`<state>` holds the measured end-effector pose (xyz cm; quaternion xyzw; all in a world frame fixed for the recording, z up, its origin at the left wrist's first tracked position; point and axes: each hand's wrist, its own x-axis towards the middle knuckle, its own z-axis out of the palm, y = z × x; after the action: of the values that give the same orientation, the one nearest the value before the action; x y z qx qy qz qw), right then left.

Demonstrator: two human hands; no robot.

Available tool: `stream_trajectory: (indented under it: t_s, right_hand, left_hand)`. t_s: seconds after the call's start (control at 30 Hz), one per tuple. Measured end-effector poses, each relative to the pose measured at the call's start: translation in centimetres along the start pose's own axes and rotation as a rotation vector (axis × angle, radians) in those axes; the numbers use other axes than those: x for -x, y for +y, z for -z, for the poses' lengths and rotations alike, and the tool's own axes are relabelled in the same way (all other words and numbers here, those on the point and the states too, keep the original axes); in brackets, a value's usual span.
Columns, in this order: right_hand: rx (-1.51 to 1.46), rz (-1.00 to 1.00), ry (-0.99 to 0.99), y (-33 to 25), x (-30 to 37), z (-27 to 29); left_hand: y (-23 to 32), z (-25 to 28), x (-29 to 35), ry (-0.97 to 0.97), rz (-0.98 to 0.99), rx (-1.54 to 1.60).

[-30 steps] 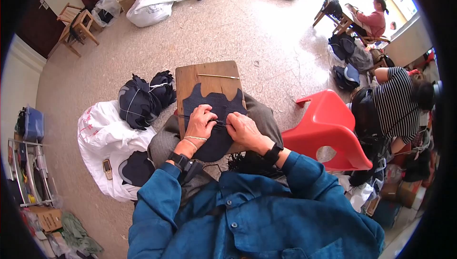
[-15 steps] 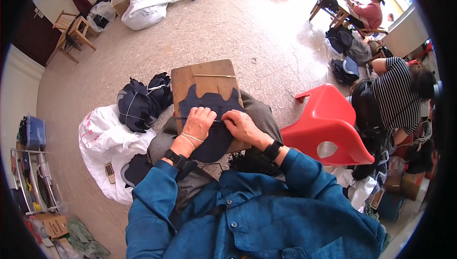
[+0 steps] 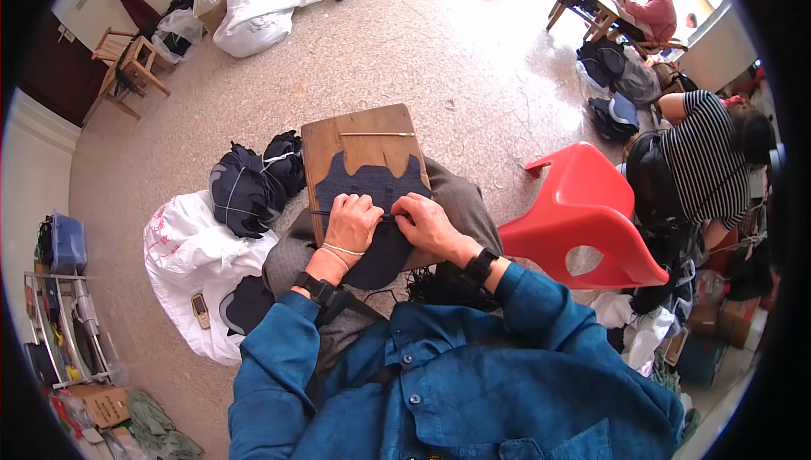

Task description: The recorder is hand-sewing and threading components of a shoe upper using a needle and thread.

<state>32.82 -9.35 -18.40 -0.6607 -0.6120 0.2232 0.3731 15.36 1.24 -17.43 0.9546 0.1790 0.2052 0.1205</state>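
A dark navy knit shoe upper (image 3: 369,179) lies flat on a wooden board (image 3: 359,124) across my lap. My left hand (image 3: 352,225) is closed over the middle of the upper, fingertips pinching a thin dark cord (image 3: 319,212) whose end sticks out on its left side. Close beside it, my right hand (image 3: 425,225) also pinches at the cord on the upper, thumb and forefinger together. Its other fingers curl over the board's right edge. Near the board's far edge rests a thin tool with a pale shaft (image 3: 378,134), touched by neither hand.
Left of my lap, tied bundles of dark uppers (image 3: 245,185) sit by a white sack (image 3: 194,244) with a mobile phone (image 3: 200,311) on it. A red plastic stool (image 3: 583,206) stands at my right. Beyond it a person in a striped top (image 3: 705,156) bends over.
My hands remain over the same part of the upper, their fingertips slightly farther apart. The upper and the thin tool stay put on the board.
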Motion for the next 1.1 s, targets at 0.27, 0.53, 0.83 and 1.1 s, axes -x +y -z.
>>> stream_trajectory:
  t_s: [0.27,0.53,0.83,1.1]
  right_hand:
    - [-0.083,-0.039,-0.053,0.5,0.0,0.5]
    - [-0.112,-0.007,-0.062,0.8,0.2,0.7]
    - [-0.11,-0.024,-0.063,0.6,0.1,0.7]
    - [-0.036,0.014,-0.034,0.0,0.1,0.7]
  left_hand:
    - [1.4,-0.8,-2.0,-0.134,-0.148,-0.455]
    - [-2.4,3.5,-1.8,-0.146,0.061,-0.643]
    - [-10.5,10.5,4.9,-0.16,0.48,-0.758]
    - [-6.2,8.7,2.2,0.036,0.192,-0.265]
